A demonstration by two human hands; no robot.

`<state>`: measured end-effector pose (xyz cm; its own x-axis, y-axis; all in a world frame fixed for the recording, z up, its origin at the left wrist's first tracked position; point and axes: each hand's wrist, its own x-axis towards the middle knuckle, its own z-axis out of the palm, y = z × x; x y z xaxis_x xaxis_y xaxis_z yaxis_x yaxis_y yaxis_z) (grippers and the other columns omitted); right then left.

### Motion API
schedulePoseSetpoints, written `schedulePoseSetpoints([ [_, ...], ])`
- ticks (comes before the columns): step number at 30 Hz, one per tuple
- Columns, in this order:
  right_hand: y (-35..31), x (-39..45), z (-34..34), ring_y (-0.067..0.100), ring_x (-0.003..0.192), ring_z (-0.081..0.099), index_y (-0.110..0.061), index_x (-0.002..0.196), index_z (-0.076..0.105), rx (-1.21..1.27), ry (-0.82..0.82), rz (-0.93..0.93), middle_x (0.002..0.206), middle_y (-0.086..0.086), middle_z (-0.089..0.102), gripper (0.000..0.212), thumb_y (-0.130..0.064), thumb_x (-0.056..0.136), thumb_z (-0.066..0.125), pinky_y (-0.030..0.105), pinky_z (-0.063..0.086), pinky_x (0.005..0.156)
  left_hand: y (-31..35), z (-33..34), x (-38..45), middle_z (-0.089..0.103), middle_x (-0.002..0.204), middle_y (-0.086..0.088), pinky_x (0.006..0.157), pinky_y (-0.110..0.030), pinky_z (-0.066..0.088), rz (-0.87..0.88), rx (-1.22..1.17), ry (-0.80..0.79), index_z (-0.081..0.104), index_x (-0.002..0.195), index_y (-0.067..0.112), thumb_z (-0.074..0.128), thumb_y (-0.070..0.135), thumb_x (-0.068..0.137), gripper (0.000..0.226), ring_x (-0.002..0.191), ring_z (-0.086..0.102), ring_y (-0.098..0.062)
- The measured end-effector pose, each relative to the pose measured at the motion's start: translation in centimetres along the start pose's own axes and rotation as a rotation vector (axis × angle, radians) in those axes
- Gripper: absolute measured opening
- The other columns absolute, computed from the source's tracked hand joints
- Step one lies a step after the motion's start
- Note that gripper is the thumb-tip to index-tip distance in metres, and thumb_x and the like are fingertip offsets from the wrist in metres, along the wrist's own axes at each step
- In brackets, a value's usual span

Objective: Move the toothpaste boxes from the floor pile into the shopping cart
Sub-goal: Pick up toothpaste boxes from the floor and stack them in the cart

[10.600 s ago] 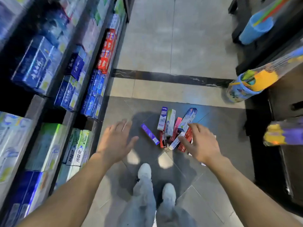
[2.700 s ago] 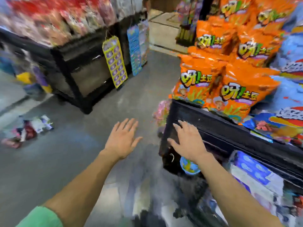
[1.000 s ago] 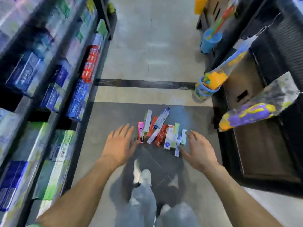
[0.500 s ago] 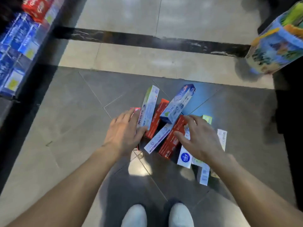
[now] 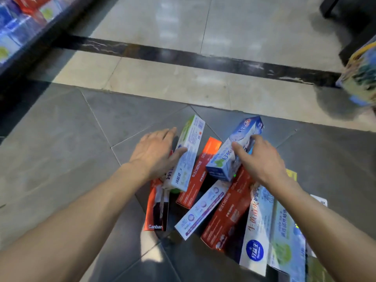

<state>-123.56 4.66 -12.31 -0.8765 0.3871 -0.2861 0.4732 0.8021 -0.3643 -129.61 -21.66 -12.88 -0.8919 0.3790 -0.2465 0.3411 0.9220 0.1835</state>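
Note:
A pile of toothpaste boxes lies on the dark grey floor tiles below me. My left hand [image 5: 156, 154] grips a white and green box [image 5: 188, 153] at the pile's left, thumb across its face and fingers along its far edge. My right hand [image 5: 259, 159] grips a blue and white box [image 5: 227, 159] that sits tilted on top of the pile. Under them lie an orange-red box [image 5: 200, 180], a dark red box [image 5: 225, 214], a slim white and purple box [image 5: 200, 210], an orange box [image 5: 154, 208] and a white and blue box [image 5: 257, 228]. No shopping cart is in view.
A shelf of blue and red boxes [image 5: 18, 27] runs along the upper left. A dark stone strip [image 5: 203, 58] crosses the pale floor beyond the pile. A colourful hanging bag [image 5: 360, 78] and a dark stand [image 5: 350, 19] are at the right edge.
The camera has dropped closer to the pile. Both hands have moved forward: the left now holds the white and green box, the right has shifted from the red box to the blue one.

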Motion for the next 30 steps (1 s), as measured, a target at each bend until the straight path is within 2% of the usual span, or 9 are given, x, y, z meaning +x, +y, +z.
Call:
schedulePoseSetpoints([
  [4,-1.1,1.2,0.9,0.04,0.121,0.055,-0.008,0.135,0.045,0.298,-0.02,0.216,0.13,0.021,0.059,0.083,-0.072,0.082,0.055,0.044,0.047,0.094,1.1,0.7,1.4,0.05,0.148,-0.013,0.108,-0.046,0.035,-0.159,-0.185,-0.088,0.029,0.155,0.011,0.025,0.072,0.096,0.085,0.135,0.046,-0.032],
  [8,-2.3,1.7,1.8,0.035,0.112,0.06,-0.009,0.129,0.049,0.494,-0.003,0.331,0.124,0.015,0.061,0.075,-0.055,0.074,0.073,0.038,0.05,0.087,2.1,1.6,3.0,0.067,0.107,-0.007,0.087,-0.043,0.045,-0.268,-0.3,-0.131,0.056,0.111,0.018,0.031,0.083,0.086,0.075,0.101,0.059,-0.03],
  [12,-0.7,3.2,2.4,0.026,0.095,0.07,-0.02,0.105,0.062,0.717,-0.003,0.337,0.105,0.004,0.072,0.071,-0.058,0.046,0.074,0.044,0.058,0.085,2.4,2.0,4.5,0.072,0.096,-0.002,0.088,-0.041,0.055,-0.36,-0.454,-0.146,0.068,0.095,0.022,0.046,0.088,0.064,0.076,0.095,0.066,-0.025],
  [14,-0.7,2.8,1.6,0.023,0.088,0.074,-0.023,0.105,0.063,0.848,-0.009,0.294,0.1,0.002,0.074,0.057,-0.047,0.056,0.08,0.047,0.06,0.083,2.4,1.9,4.5,0.073,0.093,-0.001,0.084,-0.042,0.058,-0.382,-0.613,-0.108,0.067,0.086,0.023,0.059,0.079,0.065,0.06,0.093,0.068,-0.022],
  [18,-1.3,0.9,-0.7,0.023,0.083,0.076,-0.011,0.114,0.062,1.076,-0.068,0.209,0.101,0.011,0.075,0.031,-0.011,0.086,0.074,0.039,0.061,0.075,3.0,0.2,2.5,0.067,0.102,0.005,0.072,-0.03,0.054,-0.344,-0.908,0.001,0.056,0.108,0.026,0.072,0.054,0.084,0.041,0.088,0.068,-0.011],
  [21,-2.6,-1.4,-2.9,0.019,0.074,0.074,-0.01,0.12,0.06,1.193,-0.149,0.179,0.099,0.011,0.076,0.034,-0.009,0.088,0.071,0.029,0.056,0.059,3.6,-2.7,0.0,0.065,0.103,0.01,0.069,-0.024,0.051,-0.271,-1.074,0.087,0.05,0.118,0.023,0.074,0.042,0.087,0.044,0.087,0.068,-0.005],
  [24,-4.2,-4.7,-5.8,0.021,0.066,0.071,-0.015,0.126,0.055,1.287,-0.217,0.175,0.087,0.009,0.075,0.041,-0.009,0.088,0.069,0.033,0.055,0.055,4.7,-6.6,-3.4,0.068,0.092,0.013,0.067,-0.024,0.052,-0.229,-1.211,0.138,0.049,0.112,0.025,0.076,0.037,0.087,0.039,0.079,0.069,0.002],
  [27,-6.2,-9.2,-10.4,0.023,0.067,0.071,-0.016,0.129,0.052,1.34,-0.237,0.187,0.087,0.011,0.075,0.045,-0.008,0.088,0.067,0.036,0.056,0.056,7.3,-12.0,-7.2,0.072,0.081,0.011,0.063,-0.028,0.055,-0.229,-1.34,0.127,0.05,0.106,0.023,0.076,0.026,0.088,0.032,0.076,0.071,-0.009],
  [30,-8.3,-14.2,-17.8,0.021,0.065,0.07,-0.018,0.129,0.055,1.345,-0.27,0.179,0.09,0.012,0.074,0.044,-0.006,0.088,0.066,0.032,0.053,0.052,10.6,-19.9,-11.4,0.074,0.096,-0.001,0.072,-0.037,0.06,-0.198,-1.377,0.111,0.056,0.114,0.016,0.075,0.021,0.089,0.032,0.085,0.074,-0.018],
])
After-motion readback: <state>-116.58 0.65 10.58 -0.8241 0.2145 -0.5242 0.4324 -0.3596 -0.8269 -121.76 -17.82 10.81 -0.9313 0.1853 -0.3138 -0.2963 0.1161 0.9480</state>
